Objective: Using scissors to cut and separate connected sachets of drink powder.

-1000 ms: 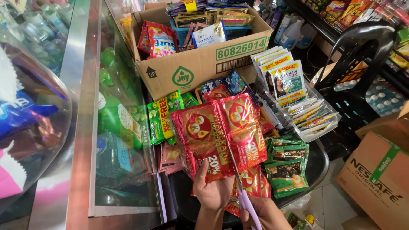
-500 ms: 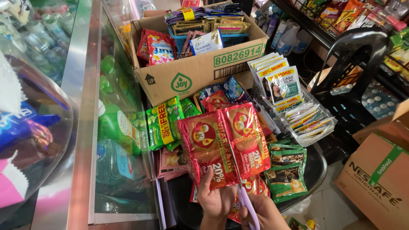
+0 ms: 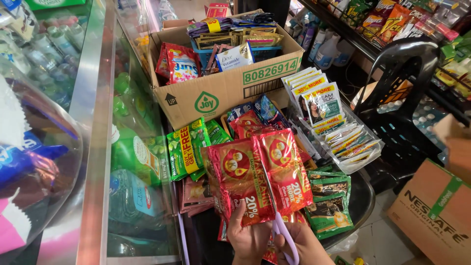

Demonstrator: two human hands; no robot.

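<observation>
**Red sachets held over the stock**

A carton (image 3: 221, 93) of sachets stands behind. The left hand (image 3: 248, 238) grips a strip of red sachets (image 3: 257, 176) upright above the green packets (image 3: 328, 206). The right hand (image 3: 301, 245) is closed on purple scissors (image 3: 282, 230) at the strip's lower edge.

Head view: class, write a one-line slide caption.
Left hand holds red sachets; right hand works purple scissors.

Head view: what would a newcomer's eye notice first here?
First, the joined red sachets at the centre, held up by the left hand, with the right hand working purple-handled scissors below them. Behind stands an open cardboard box full of packets, and a black plastic chair stands at right.
</observation>
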